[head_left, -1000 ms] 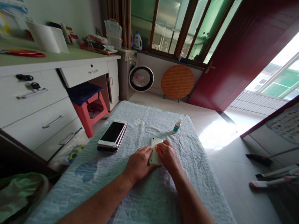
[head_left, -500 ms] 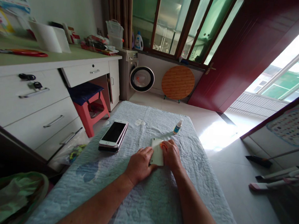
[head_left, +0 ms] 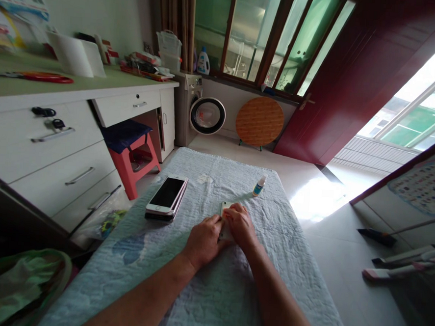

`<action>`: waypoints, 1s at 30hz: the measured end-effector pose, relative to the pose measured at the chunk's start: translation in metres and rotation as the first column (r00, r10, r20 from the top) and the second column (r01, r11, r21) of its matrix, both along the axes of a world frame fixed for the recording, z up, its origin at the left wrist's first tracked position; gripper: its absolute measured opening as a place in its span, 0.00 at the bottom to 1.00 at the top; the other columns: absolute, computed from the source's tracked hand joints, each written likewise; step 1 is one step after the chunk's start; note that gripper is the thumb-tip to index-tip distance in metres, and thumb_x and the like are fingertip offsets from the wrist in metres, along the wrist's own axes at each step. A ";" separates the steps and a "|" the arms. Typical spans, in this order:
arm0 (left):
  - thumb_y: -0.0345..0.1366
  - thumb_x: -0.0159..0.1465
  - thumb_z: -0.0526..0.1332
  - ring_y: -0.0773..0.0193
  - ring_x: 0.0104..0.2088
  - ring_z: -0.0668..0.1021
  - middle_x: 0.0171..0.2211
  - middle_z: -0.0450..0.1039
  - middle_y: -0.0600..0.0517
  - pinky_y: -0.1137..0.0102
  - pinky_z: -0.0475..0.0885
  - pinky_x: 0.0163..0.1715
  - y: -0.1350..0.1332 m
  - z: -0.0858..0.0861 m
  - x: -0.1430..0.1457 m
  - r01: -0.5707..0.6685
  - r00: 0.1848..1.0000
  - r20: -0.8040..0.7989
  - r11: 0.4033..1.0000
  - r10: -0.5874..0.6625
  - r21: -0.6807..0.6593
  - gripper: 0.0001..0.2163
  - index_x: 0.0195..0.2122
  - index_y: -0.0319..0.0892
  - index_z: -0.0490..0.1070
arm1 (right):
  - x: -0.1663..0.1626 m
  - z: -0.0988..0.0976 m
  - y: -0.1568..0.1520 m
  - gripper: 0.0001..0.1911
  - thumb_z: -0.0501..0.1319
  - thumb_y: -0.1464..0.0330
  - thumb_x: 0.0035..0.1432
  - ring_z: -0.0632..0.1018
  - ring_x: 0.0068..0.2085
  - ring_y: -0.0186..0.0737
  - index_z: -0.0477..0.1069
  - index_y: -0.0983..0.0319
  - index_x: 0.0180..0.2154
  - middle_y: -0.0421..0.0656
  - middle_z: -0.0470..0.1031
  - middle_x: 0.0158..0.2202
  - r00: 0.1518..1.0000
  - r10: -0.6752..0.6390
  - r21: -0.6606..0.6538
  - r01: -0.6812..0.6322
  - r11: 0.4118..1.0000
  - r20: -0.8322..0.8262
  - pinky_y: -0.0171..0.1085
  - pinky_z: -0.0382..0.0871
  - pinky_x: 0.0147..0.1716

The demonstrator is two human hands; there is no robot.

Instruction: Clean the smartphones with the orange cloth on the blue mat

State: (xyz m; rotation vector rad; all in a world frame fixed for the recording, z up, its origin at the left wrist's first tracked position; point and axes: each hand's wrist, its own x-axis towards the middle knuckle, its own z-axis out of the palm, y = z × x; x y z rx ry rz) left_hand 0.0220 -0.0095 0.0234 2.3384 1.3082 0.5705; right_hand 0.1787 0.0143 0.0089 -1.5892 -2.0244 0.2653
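Far out to the left of my left hand, a stack of phones (head_left: 166, 198) lies on the pale blue quilted cloth (head_left: 209, 290). The top phone is pink-edged with a dark glass screen. It is well apart from both hands and nothing touches it. My left hand (head_left: 204, 238) rests palm down on the cloth, its fingers curled against the left edge of a pale flat slab (head_left: 224, 206) with rounded corners, like a phone lying face down, and it grips that edge to steady it. The slab lies flat between my two hands, mostly covered, with only its far corner and a sliver near the knuckles showing. My right hand (head_left: 240, 226) lies on top of the slab, fingers bent and pressing down. I cannot tell whether it pinches anything beneath the fingertips. Beyond the right hand, slightly to its right, a small clear plastic bottle (head_left: 259, 185) with a blue label and white cap stands upright, untouched. I judge the step in hand to be rubbing or pressing the slab's surface. A further stroke would call for a firm left-hand brace and even downward pressure, so the slab does not slide on the soft cloth.
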 end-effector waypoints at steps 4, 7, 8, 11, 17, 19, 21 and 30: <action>0.43 0.59 0.66 0.54 0.48 0.74 0.47 0.72 0.48 0.65 0.69 0.49 0.000 -0.001 0.001 -0.007 0.999 -0.035 1.000 0.007 0.009 0.14 0.43 0.44 0.71 | 0.014 -0.004 0.005 0.13 0.54 0.71 0.63 0.70 0.41 0.41 0.78 0.60 0.36 0.45 0.71 0.38 0.989 -0.150 -0.008 0.150 0.989 -0.008 0.35 0.62 0.43; 0.42 0.58 0.67 0.54 0.49 0.74 0.49 0.71 0.49 0.65 0.69 0.49 0.000 -0.002 0.001 -0.009 0.999 -0.042 1.000 0.009 0.002 0.15 0.44 0.45 0.71 | 0.019 -0.006 0.006 0.14 0.53 0.71 0.63 0.70 0.40 0.42 0.78 0.60 0.37 0.46 0.71 0.37 0.980 -0.201 -0.010 0.201 0.980 0.007 0.35 0.62 0.41; 0.42 0.58 0.67 0.54 0.49 0.74 0.50 0.71 0.49 0.65 0.69 0.50 0.000 -0.002 0.001 -0.009 0.999 -0.043 1.000 0.009 0.000 0.15 0.44 0.45 0.71 | 0.019 -0.006 0.006 0.14 0.53 0.71 0.63 0.70 0.40 0.42 0.78 0.60 0.36 0.46 0.71 0.37 0.979 -0.204 -0.007 0.204 0.979 0.016 0.36 0.62 0.41; 0.42 0.59 0.66 0.53 0.50 0.73 0.50 0.70 0.48 0.64 0.69 0.51 0.000 -0.001 0.001 -0.006 0.999 -0.045 1.000 0.006 -0.002 0.15 0.45 0.45 0.70 | 0.014 -0.004 0.005 0.13 0.53 0.71 0.64 0.69 0.41 0.42 0.77 0.59 0.36 0.45 0.71 0.37 0.982 -0.182 0.002 0.182 0.983 0.051 0.36 0.61 0.42; 0.44 0.61 0.64 0.53 0.50 0.74 0.49 0.70 0.47 0.63 0.68 0.50 0.000 -0.002 0.001 -0.009 0.999 -0.044 1.000 0.008 -0.010 0.14 0.45 0.45 0.70 | 0.003 0.002 0.003 0.12 0.55 0.70 0.65 0.67 0.43 0.42 0.76 0.58 0.44 0.45 0.72 0.41 0.994 -0.062 0.032 0.060 0.998 0.094 0.37 0.61 0.45; 0.43 0.61 0.64 0.53 0.50 0.74 0.49 0.70 0.47 0.64 0.68 0.51 0.000 -0.004 0.001 -0.009 0.999 -0.033 1.000 0.009 -0.009 0.15 0.47 0.45 0.70 | 0.001 0.002 0.003 0.12 0.55 0.70 0.65 0.67 0.44 0.42 0.76 0.56 0.44 0.45 0.72 0.42 0.995 -0.022 0.039 0.019 0.999 0.101 0.37 0.61 0.45; 0.42 0.60 0.65 0.53 0.50 0.74 0.49 0.71 0.47 0.64 0.68 0.51 0.000 -0.006 0.001 -0.006 1.000 -0.024 1.000 0.006 -0.009 0.16 0.49 0.45 0.69 | 0.001 0.002 0.003 0.11 0.56 0.68 0.65 0.67 0.44 0.42 0.77 0.56 0.42 0.44 0.72 0.44 0.995 0.004 0.037 -0.008 0.999 0.104 0.37 0.61 0.45; 0.43 0.59 0.65 0.53 0.49 0.73 0.50 0.70 0.47 0.63 0.69 0.50 0.000 -0.003 0.001 -0.017 0.998 -0.055 0.999 0.015 -0.027 0.15 0.46 0.46 0.70 | 0.009 -0.005 0.009 0.13 0.55 0.72 0.65 0.68 0.44 0.42 0.78 0.57 0.42 0.45 0.74 0.45 0.997 -0.021 0.044 0.018 0.999 0.073 0.38 0.62 0.46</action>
